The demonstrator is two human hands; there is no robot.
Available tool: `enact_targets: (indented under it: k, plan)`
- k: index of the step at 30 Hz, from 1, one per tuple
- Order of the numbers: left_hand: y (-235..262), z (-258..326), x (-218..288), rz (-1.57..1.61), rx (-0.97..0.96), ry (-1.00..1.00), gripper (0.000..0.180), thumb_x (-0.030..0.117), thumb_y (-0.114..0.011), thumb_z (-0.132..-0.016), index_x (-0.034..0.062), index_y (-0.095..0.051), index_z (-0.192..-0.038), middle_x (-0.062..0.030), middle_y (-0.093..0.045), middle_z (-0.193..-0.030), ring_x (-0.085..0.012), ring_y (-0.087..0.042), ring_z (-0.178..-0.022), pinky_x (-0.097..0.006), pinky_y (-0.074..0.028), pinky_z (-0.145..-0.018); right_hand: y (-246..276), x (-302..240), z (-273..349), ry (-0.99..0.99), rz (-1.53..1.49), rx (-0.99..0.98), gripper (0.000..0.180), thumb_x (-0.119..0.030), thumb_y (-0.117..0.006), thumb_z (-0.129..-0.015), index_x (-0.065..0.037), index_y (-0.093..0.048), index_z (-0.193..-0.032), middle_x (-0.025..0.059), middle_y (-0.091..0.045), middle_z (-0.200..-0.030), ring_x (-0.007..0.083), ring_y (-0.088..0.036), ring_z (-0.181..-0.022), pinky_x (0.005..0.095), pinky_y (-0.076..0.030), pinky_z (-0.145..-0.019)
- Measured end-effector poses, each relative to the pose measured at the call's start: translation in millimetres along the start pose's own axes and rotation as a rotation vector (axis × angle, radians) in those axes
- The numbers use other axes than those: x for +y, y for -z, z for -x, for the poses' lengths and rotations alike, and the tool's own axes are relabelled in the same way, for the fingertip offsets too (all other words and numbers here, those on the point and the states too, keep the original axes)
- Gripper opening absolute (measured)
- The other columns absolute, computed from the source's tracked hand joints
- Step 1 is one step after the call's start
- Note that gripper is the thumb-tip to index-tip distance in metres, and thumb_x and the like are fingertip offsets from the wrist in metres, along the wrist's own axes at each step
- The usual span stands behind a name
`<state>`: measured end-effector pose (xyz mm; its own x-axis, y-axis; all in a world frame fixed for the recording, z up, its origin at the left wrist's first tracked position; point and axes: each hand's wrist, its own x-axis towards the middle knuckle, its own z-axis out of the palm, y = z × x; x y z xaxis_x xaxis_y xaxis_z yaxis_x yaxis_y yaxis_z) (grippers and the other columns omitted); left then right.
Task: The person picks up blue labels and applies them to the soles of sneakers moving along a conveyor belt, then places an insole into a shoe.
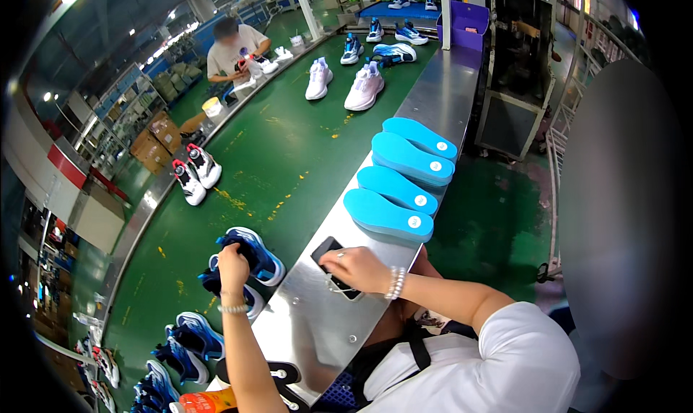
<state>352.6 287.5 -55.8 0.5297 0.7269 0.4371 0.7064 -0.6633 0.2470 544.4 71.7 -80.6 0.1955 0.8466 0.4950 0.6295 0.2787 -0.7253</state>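
My left hand (232, 267) is closed on the dark collar of a blue and white sneaker (266, 260). Its mate (254, 302) sits partly behind my wrist, on the green conveyor belt. Over a black phone (333, 253) on the metal ledge is my right hand (361, 270), its slightly bent fingers reaching across the screen without wrapping round the phone. A thin white cord (339, 287) lies by the phone. Beyond it, several bright blue insoles (386, 214) with round white stickers lie in a row along the ledge.
More blue sneakers (191, 341) stand at the near left, beside an orange bottle (209, 401). White-and-red sneakers (195, 173) and pale pink sneakers (364, 87) stand farther up the belt. Across it, a person (234, 52) handles a shoe. A purple bin (462, 27) is at the far end.
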Motion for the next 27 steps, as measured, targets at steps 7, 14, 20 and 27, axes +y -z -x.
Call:
enact_targets:
  k: [7,14,20,27]
  plan:
    - [-86,-23,-69,-0.35,-0.66,0.229,0.022,0.004,-0.046,-0.065,-0.0036,-0.061,-0.08,-0.0242,-0.059,-0.081,-0.0385,-0.057,-0.075,-0.042,-0.046,-0.068,33,22,54,-0.31,-0.034,0.202,0.012,-0.013,-0.05,-0.081,-0.008,-0.06,-0.086,0.0131,-0.053,-0.054,0.0251,-0.055,-0.048,0.0329,-0.041,-0.045]
    - [-90,-11,-92,-0.351,-0.596,0.21,0.021,0.007,-0.046,-0.066,-0.0031,-0.06,-0.078,-0.0226,-0.059,-0.079,-0.0382,-0.056,-0.073,-0.043,-0.045,-0.068,31,26,50,-0.21,0.044,0.219,0.012,-0.017,-0.05,-0.081,-0.009,-0.059,-0.084,0.0133,-0.056,-0.057,0.0284,-0.057,-0.053,0.0358,-0.045,-0.049]
    - [-113,8,-111,-0.203,-0.39,0.062,0.02,0.01,-0.046,-0.067,-0.0027,-0.059,-0.076,-0.0212,-0.059,-0.077,-0.038,-0.055,-0.071,-0.043,-0.044,-0.067,34,31,49,-0.233,0.093,0.179,0.009,-0.015,-0.052,-0.079,-0.009,-0.057,-0.083,0.0116,-0.056,-0.058,0.0279,-0.056,-0.054,0.0362,-0.043,-0.049]
    - [-23,-17,-33,0.248,-0.975,-0.599,0.014,0.0,-0.051,-0.053,0.0067,-0.044,-0.043,-0.0082,-0.046,-0.051,-0.0221,-0.045,-0.049,-0.03,-0.038,-0.045,37,30,45,-0.319,0.08,0.205,0.009,-0.011,-0.051,-0.079,-0.006,-0.056,-0.085,0.0098,-0.058,-0.082,0.0276,-0.057,-0.069,0.034,-0.045,-0.059]
